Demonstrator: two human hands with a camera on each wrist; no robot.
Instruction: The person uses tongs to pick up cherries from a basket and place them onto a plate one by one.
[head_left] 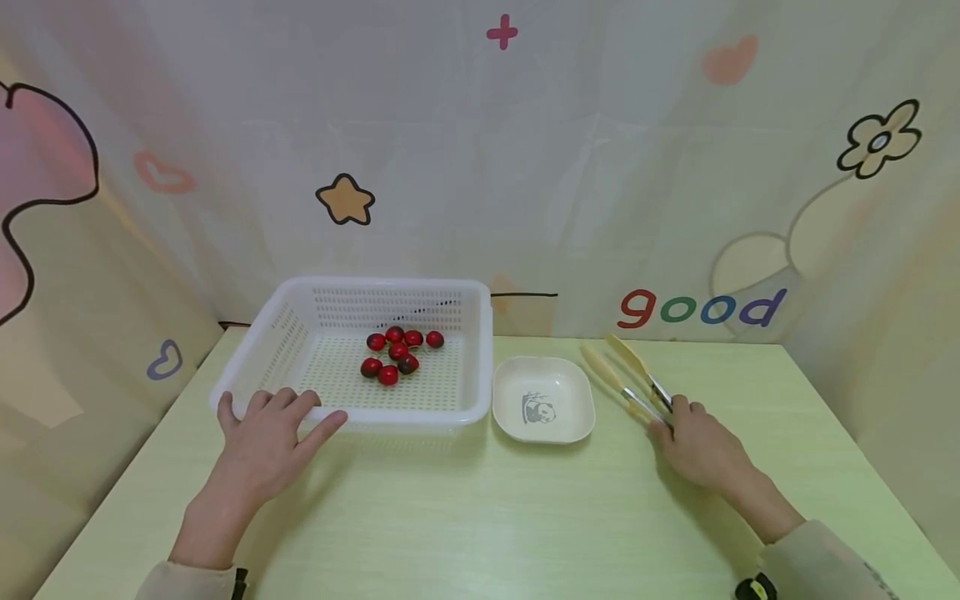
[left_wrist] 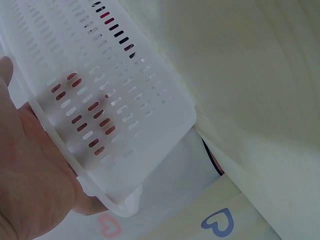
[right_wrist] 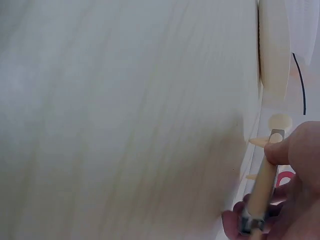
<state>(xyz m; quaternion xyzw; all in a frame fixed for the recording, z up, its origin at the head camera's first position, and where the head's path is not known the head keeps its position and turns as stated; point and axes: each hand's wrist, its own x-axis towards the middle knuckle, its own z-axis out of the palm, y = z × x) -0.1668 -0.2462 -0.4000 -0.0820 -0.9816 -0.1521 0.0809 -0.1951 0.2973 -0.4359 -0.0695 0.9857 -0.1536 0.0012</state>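
Inside a white slotted plastic basket lies a cluster of several dark red cherries. My left hand grips the basket's front left rim. In the left wrist view, the fingers of the left hand show through the slots of the basket wall. My right hand holds a pair of tongs with pale yellow tips and metal arms. Their two tips are apart and point away to the left. In the right wrist view, the right hand wraps round the tongs.
Between basket and tongs stands a small white square dish with a panda print. All three are on a pale wood-grain table. A printed curtain hangs along the back and sides.
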